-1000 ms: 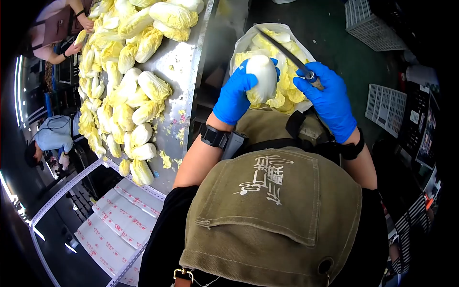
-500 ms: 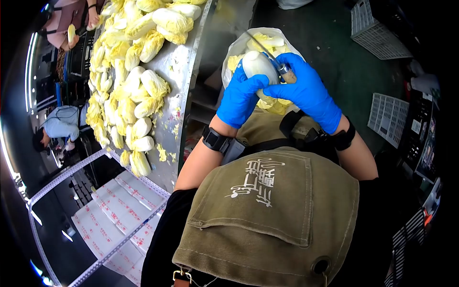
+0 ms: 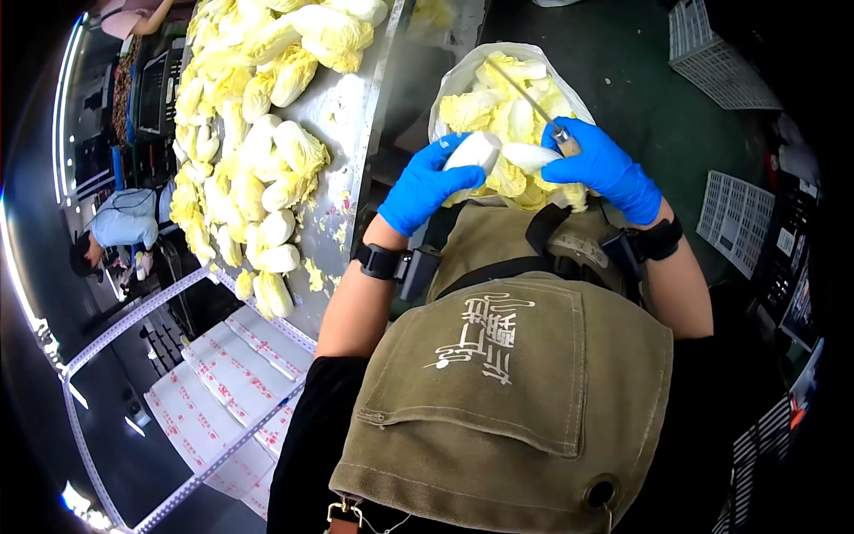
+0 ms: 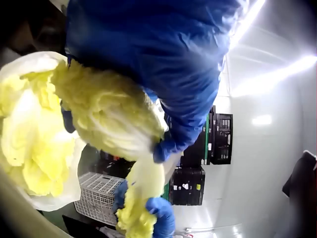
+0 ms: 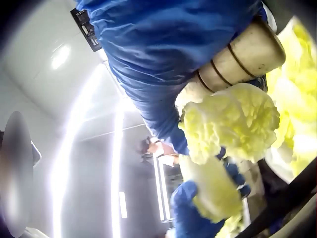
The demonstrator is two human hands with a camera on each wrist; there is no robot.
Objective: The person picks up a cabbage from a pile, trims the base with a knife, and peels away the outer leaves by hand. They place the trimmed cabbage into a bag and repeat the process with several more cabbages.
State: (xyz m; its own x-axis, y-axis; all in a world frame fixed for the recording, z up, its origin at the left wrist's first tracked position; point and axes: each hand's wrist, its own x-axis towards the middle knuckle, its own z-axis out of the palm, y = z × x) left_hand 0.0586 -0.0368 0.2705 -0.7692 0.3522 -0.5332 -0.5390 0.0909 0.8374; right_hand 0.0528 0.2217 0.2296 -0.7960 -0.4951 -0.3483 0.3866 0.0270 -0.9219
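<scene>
My blue-gloved left hand grips a small napa cabbage, white base up; its yellow leafy side shows in the left wrist view. In my gloved right hand are a knife and a detached cabbage leaf. The thumb pinches the leaf, while the fingers curl round the knife's wooden handle, blade pointing away from me. Between the hands, the leaf's white end lies close to the cabbage. Beneath them a white bag holds loose yellow leaves.
On my left a metal table carries a heap of napa cabbages. White boxes with red print sit inside a metal frame at lower left. Grey plastic crates stand on the right. Another person is beyond the table.
My right hand came in to the cabbage, then moved away to the right with a leaf between thumb and fingers. The knife stayed in that hand; my left hand kept the cabbage.
</scene>
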